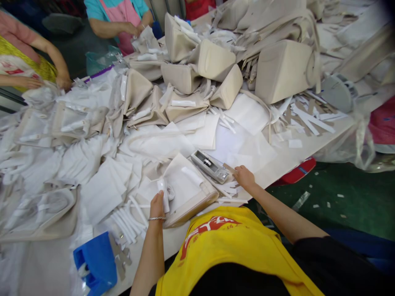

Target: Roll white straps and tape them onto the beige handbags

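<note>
A beige handbag (188, 193) lies on its side in front of me, with white paper over its upper face. My left hand (157, 204) is at the bag's left side, fingers closed on a white-wrapped strap (166, 192). To the right of the bag my right hand (245, 177) pinches the end of a narrow beige strip (229, 168). A long grey box-shaped metal tool (210, 165) rests between the bag and my right hand. Loose white paper strips (230, 189) lie just below that tool.
Beige bags (216, 59) are heaped across the table's far side. White sheets (105, 189) and rolled white tubes (128, 222) lie to the left. A blue tape dispenser (95, 263) stands at the near left. Two co-workers' arms (114, 28) reach in from the far side.
</note>
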A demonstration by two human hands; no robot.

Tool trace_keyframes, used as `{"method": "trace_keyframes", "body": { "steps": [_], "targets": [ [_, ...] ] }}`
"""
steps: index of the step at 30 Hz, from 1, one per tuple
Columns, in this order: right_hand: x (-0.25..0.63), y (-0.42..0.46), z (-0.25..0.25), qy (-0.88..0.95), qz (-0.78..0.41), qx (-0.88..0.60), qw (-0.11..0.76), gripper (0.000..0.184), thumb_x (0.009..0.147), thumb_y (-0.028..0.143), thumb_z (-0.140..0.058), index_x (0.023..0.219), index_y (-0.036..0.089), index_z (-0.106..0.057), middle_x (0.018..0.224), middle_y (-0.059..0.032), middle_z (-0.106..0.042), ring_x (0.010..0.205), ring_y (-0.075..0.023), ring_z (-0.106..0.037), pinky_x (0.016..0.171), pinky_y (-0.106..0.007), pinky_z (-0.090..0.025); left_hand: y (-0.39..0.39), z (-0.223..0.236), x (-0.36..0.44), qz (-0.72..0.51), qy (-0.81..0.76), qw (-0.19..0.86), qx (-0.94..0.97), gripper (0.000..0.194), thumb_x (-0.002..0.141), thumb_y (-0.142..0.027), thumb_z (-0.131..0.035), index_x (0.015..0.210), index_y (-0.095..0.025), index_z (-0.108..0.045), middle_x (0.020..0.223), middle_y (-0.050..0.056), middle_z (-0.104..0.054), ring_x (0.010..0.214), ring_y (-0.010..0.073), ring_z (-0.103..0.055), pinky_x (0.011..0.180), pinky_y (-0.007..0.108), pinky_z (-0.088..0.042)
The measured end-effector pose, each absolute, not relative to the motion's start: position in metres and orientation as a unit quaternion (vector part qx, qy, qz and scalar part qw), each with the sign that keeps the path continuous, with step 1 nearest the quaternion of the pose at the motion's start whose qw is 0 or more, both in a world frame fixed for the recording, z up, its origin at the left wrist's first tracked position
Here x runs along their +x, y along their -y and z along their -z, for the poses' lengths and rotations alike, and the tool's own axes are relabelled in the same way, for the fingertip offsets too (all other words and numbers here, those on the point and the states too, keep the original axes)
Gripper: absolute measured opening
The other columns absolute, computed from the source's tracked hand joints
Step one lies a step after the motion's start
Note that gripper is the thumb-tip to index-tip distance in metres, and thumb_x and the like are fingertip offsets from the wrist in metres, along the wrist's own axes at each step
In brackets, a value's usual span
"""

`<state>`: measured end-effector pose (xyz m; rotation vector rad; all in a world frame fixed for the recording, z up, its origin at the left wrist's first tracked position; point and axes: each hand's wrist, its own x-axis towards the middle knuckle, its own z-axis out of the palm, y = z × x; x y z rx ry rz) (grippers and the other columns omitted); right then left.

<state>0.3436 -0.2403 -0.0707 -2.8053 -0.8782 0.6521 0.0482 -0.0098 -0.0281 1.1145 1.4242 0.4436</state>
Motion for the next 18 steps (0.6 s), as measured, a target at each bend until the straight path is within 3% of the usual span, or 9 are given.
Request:
{"method": "trace_keyframes", "body": {
  "steps": [5, 11, 18],
  "targets": [
    [0.332, 0.244, 0.073, 0.314, -0.163, -0.931, 0.088, 0.022, 0.079, 0.024, -0.041, 0.098, 0.018, -0.052, 0.098, -0.0077, -0.049, 0.088, -0.0174, -0.049, 0.07, -0.026, -0.038, 0.01, 0.033, 0.048, -0.196, -0.622, 0.579, 0.49, 0.028, 0.064, -0.044, -0.052, 0.065, -0.016, -0.051, 0.054, -0.002, -0.05, 0.05, 0.0119, -0.046, 0.051, 0.024, -0.037],
    [0.324, 0.278, 0.063, 0.424, -0.255, -0.862, 0.109, 0.019, 0.075, 0.027, -0.049, 0.092, 0.021, -0.055, 0.095, -0.0031, -0.052, 0.086, -0.0147, -0.049, 0.071, -0.023, -0.038, 0.01, 0.04, 0.045, -0.21, -0.62, 0.588, 0.474, 0.03, 0.061, -0.045, -0.056, 0.062, -0.016, -0.048, 0.051, -0.004, -0.046, 0.046, 0.0096, -0.042, 0.047, 0.022, -0.033],
    [0.289, 0.288, 0.065, 0.526, -0.226, -0.82, 0.021, 0.02, 0.075, 0.027, -0.047, 0.092, 0.017, -0.051, 0.09, -0.0108, -0.053, 0.089, -0.021, -0.047, 0.07, -0.031, -0.038, 0.015, 0.029, 0.048, -0.209, -0.618, 0.577, 0.491, 0.027, 0.065, -0.043, -0.052, 0.062, -0.016, -0.049, 0.051, -0.004, -0.046, 0.048, 0.0097, -0.042, 0.052, 0.023, -0.034]
  ]
}}
